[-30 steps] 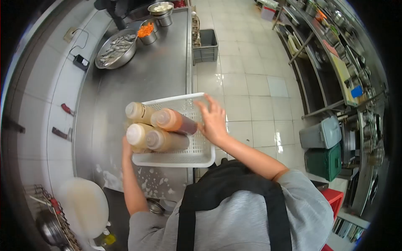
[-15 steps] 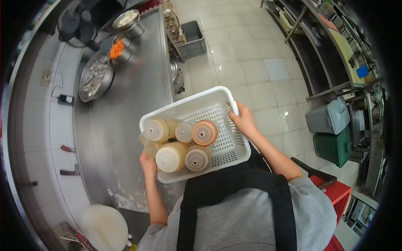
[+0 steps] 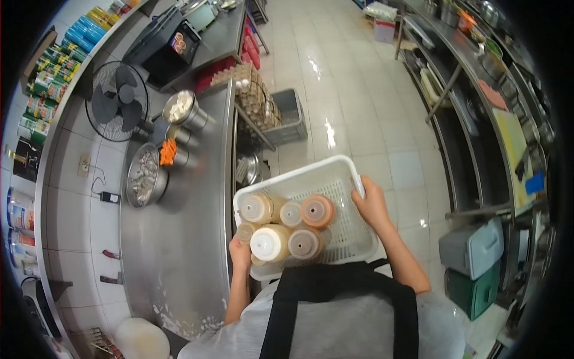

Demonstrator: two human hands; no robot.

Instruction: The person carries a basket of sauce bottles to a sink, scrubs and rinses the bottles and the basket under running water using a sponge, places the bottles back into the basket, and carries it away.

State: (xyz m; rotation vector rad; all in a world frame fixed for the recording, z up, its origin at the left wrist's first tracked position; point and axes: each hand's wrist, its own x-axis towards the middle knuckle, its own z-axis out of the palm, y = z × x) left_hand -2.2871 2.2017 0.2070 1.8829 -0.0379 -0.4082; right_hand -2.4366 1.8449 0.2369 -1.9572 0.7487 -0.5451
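A white perforated basket (image 3: 348, 222) is held in front of my body, off the steel table's right edge. My left hand (image 3: 240, 253) grips its left side, fingers partly hidden by bottles. My right hand (image 3: 371, 203) is closed on the right rim. Squeeze bottles crowd the basket's left half: one with a white cap (image 3: 268, 244), one with orange-red sauce (image 3: 317, 211), a brownish one (image 3: 305, 243), a pale yellow one (image 3: 260, 208) and smaller clear-capped ones (image 3: 291, 213).
The steel table (image 3: 179, 239) bears a bowl of greyish pieces (image 3: 145, 176), a pot of orange strips (image 3: 168, 152) and a pot of white chunks (image 3: 180, 107). A fan (image 3: 118, 100) stands behind. Egg trays (image 3: 254, 96), a grey crate (image 3: 291, 116), right-hand shelves (image 3: 460, 131) and bins (image 3: 472, 251) are around.
My right hand, open beside the basket at first, has taken hold of its right rim. The basket has moved right, away from above the table, and the view has turned toward the room's far end.
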